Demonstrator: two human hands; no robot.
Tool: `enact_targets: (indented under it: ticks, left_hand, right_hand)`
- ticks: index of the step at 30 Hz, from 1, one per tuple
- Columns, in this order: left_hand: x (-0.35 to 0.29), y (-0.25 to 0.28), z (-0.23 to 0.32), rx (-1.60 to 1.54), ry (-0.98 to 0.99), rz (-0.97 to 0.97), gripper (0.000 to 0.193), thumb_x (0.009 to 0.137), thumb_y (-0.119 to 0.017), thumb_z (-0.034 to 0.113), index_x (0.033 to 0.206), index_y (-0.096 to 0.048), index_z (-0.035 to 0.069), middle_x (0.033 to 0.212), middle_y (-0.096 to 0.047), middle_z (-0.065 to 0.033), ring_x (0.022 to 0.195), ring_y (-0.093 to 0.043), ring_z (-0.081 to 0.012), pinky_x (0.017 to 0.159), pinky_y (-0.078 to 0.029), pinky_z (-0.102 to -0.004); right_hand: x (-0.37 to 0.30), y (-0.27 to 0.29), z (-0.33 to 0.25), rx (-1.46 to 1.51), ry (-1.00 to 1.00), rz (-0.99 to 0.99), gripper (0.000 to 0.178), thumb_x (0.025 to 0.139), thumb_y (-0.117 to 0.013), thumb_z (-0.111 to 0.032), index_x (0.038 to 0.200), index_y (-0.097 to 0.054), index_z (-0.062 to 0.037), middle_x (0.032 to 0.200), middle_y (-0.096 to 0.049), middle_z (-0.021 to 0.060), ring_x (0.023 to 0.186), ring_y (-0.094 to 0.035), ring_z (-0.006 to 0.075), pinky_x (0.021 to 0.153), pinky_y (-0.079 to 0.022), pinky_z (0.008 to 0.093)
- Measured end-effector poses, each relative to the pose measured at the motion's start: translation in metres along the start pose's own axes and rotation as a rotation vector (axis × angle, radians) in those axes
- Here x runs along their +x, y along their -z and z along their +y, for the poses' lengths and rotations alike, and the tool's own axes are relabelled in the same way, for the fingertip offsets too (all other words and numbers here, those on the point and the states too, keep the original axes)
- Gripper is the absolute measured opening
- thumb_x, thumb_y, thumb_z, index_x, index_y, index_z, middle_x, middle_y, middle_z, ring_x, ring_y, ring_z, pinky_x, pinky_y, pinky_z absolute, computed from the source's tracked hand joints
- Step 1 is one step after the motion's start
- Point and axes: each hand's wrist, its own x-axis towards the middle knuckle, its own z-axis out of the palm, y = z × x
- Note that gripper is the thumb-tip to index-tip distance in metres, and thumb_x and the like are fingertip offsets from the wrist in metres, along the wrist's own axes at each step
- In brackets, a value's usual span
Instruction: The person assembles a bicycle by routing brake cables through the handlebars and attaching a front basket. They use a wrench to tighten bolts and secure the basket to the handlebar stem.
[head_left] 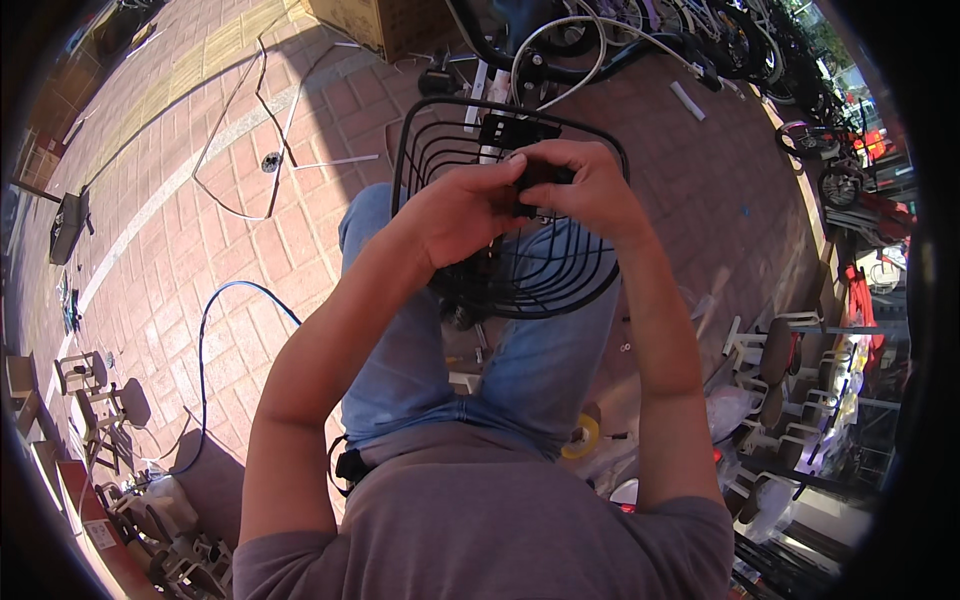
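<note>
A black wire bicycle basket [500, 105] stands in front of me, around my knees in blue jeans [395, 340]. Over its opening my two hands meet with bent fingers. My left hand [468, 212] reaches in from the left, its thumb pointing toward the other hand. My right hand [588, 190] curls in from the right, thumb and fingers closed. Something small and dark shows between the fingertips, mostly covered, so its kind is unclear. Behind the hands, a black bracket [500, 130] sits at the basket's far side.
Just beyond the basket is a bicycle handlebar [570, 76] with a looping white cable [604, 50]. A cardboard box [375, 25] stands at the far edge. Parked bicycles [735, 40] line the far right. A blue hose [203, 340] curves at left; yellow tape [583, 438] lies by my leg.
</note>
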Motion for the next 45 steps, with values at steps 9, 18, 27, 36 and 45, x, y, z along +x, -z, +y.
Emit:
enact_targets:
  ticks: [9, 18, 27, 36, 45]
  left_hand:
    - [0.005, 0.008, -0.010, -0.010, -0.049, 0.034, 0.036, 0.097, -0.050, 0.035, 0.114, -0.057, 0.004, 0.109, -0.060, -0.0094, 0.099, -0.056, -0.0209, 0.083, -0.046, -0.0360]
    - [0.006, 0.010, -0.008, -0.052, -0.056, 0.140, 0.045, 0.096, -0.047, 0.040, 0.106, -0.057, -0.002, 0.101, -0.059, -0.0141, 0.091, -0.058, -0.0242, 0.082, -0.049, -0.0415]
    - [0.004, 0.017, -0.005, 0.012, -0.080, 0.055, 0.018, 0.091, -0.058, 0.015, 0.102, -0.058, 0.001, 0.097, -0.062, -0.0108, 0.091, -0.061, -0.0226, 0.080, -0.053, -0.0364]
    - [0.002, 0.004, -0.012, 0.574, -0.225, 0.157, 0.010, 0.087, -0.064, 0.010, 0.087, -0.057, 0.004, 0.073, -0.061, -0.0049, 0.061, -0.058, -0.0124, 0.059, -0.049, -0.0251]
    - [0.008, 0.008, -0.005, 0.102, 0.067, 0.066, 0.032, 0.097, -0.048, 0.030, 0.104, -0.056, 0.000, 0.088, -0.063, -0.0134, 0.073, -0.060, -0.0198, 0.066, -0.050, -0.0288]
  right_hand:
    - [0.001, 0.000, 0.004, 0.048, -0.080, 0.011, 0.034, 0.070, -0.075, -0.002, 0.103, -0.067, 0.0024, 0.083, -0.065, 0.0011, 0.077, -0.058, 0.0067, 0.070, -0.047, 0.0232]
    - [0.003, 0.001, -0.001, 0.048, -0.081, 0.003, 0.032, 0.071, -0.074, -0.001, 0.102, -0.067, 0.0023, 0.085, -0.066, 0.0012, 0.078, -0.059, 0.0073, 0.071, -0.048, 0.0228]
    - [0.004, 0.003, 0.000, 0.235, -0.136, 0.095, 0.031, 0.075, -0.071, -0.001, 0.106, -0.065, 0.0014, 0.082, -0.066, 0.0026, 0.063, -0.055, 0.0055, 0.055, -0.043, 0.0188]
    - [0.001, 0.002, 0.002, 0.191, -0.137, 0.159, 0.029, 0.077, -0.070, -0.001, 0.105, -0.063, 0.0018, 0.082, -0.067, 0.0052, 0.055, -0.051, 0.0052, 0.048, -0.038, 0.0181]
    - [-0.005, 0.002, -0.009, 0.293, 0.068, 0.142, 0.035, 0.075, -0.071, 0.005, 0.109, -0.064, 0.0008, 0.088, -0.069, 0.0031, 0.076, -0.061, 0.0057, 0.065, -0.048, 0.0179]
